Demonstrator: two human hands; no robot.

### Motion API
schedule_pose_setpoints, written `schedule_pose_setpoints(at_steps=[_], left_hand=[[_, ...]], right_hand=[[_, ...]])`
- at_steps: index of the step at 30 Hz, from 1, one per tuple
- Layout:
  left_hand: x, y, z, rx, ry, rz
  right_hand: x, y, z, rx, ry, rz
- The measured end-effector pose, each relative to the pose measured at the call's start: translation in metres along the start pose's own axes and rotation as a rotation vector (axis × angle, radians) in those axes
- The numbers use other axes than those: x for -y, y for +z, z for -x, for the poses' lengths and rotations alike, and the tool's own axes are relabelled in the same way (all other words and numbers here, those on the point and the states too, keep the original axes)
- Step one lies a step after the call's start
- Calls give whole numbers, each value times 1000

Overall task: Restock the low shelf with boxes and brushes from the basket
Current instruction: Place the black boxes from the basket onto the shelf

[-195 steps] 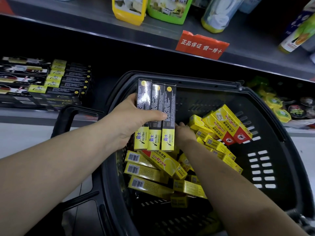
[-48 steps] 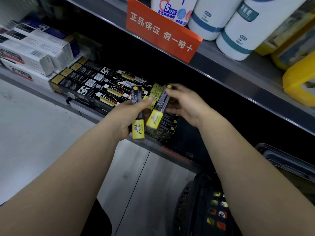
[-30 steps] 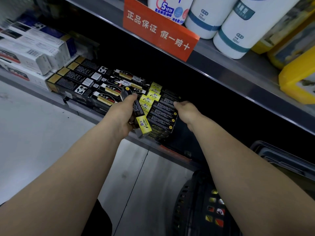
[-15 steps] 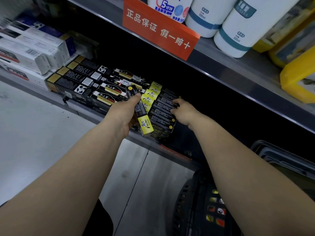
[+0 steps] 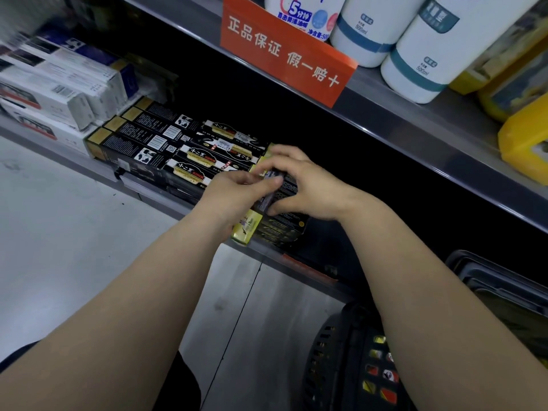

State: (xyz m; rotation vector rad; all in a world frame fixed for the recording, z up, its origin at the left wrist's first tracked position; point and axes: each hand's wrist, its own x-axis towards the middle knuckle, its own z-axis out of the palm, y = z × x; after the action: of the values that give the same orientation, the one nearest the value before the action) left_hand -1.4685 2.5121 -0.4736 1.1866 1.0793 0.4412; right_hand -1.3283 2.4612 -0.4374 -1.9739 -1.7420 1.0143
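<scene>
Lining low shelf, blk boxes, pale floor

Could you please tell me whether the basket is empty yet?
Not empty: yellow and red boxes show through holes in the basket.

I see a pale grey floor with dark seams, a grey metal upper shelf carrying white bottles, and an orange sign on its edge.
</scene>
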Motion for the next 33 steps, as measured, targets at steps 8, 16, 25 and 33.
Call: schedule_pose_setpoints(at_steps=[8,16,25,33], left_hand=[[-4,-15,-7,-159,165,-188],[10,3,0,169,291,-892],[12,7,-2,277,209,-1035],[11,10,-3,256,193,-1013]], right_hand=[[-40,-29,9,-318,346,4],[-63,-14,-18,-458,561,37],[-77,3,-31,-267,622,-52],[-75,4,-28,-321,601,-56]])
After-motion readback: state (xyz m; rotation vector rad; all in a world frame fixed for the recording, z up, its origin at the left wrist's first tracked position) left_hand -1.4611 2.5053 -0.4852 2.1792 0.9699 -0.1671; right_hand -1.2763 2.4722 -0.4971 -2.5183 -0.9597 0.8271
